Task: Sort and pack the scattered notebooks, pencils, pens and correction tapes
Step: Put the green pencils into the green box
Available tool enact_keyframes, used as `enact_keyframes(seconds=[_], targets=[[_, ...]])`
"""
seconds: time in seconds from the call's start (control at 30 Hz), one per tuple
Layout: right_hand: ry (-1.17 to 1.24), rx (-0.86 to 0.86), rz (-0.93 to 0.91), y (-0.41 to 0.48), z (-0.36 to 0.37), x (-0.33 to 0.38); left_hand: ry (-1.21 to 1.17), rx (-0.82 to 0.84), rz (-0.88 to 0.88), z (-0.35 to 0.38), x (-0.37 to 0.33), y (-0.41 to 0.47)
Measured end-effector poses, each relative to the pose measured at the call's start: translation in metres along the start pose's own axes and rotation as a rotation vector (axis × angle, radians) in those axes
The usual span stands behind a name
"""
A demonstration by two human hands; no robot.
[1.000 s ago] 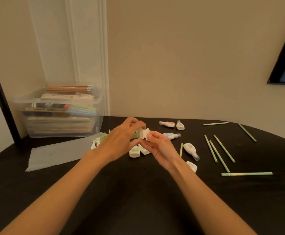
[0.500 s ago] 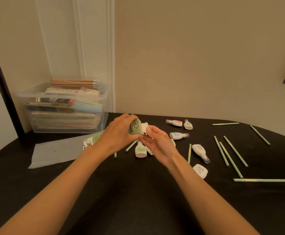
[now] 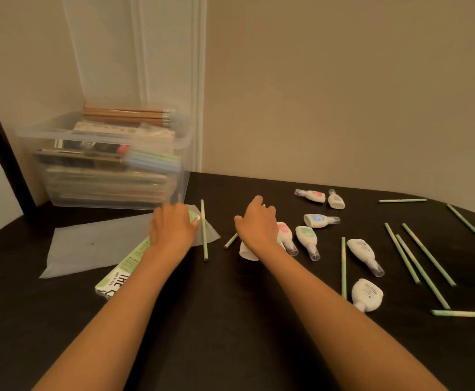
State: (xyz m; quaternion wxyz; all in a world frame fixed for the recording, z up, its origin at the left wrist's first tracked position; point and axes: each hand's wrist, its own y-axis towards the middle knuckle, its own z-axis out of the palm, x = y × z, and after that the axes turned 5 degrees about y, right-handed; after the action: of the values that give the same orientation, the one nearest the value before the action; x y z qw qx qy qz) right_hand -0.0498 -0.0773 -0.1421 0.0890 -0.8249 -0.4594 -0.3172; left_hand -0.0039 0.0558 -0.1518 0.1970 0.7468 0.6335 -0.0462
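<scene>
Where your left hand (image 3: 174, 230) rests: on the far end of the green-and-white box (image 3: 123, 269), which lies on the table (image 3: 230, 342) across the translucent sheet (image 3: 89, 246); your fingers bend over the box's end, and you cannot tell whether they grasp it.
Right hand (image 3: 257, 227): fingers released, spread low over the correction tapes (image 3: 306, 235); one white tape (image 3: 247, 253) shows beneath your wrist.
Gap between hands: a green pencil (image 3: 204, 232) lies just beside your left hand, its far half on the sheet.
Right side: scattered pencils (image 3: 416, 258), one crossing the frame edge.
Far left: the clear bin (image 3: 112, 176), packed, just behind the sheet near the table's curved edge.
</scene>
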Motion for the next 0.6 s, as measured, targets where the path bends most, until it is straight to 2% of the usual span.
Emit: enact_keyframes(seconds=[0.1, 0.23, 0.37, 0.6], targets=[[-0.173, 0.062, 0.023, 0.012, 0.007, 0.001, 0.017, 0.043, -0.007, 0.009, 0.002, 0.003], [-0.157, 0.095, 0.081, 0.027, 0.010, 0.001, 0.016, 0.084, -0.022, 0.013, 0.002, 0.013], [-0.209, 0.129, 0.039, 0.034, 0.012, 0.002, -0.033, 0.140, -0.047, 0.013, -0.001, 0.025], [-0.270, 0.122, 0.076, 0.042, 0.011, 0.006, -0.101, 0.132, -0.065, 0.018, 0.003, 0.034]])
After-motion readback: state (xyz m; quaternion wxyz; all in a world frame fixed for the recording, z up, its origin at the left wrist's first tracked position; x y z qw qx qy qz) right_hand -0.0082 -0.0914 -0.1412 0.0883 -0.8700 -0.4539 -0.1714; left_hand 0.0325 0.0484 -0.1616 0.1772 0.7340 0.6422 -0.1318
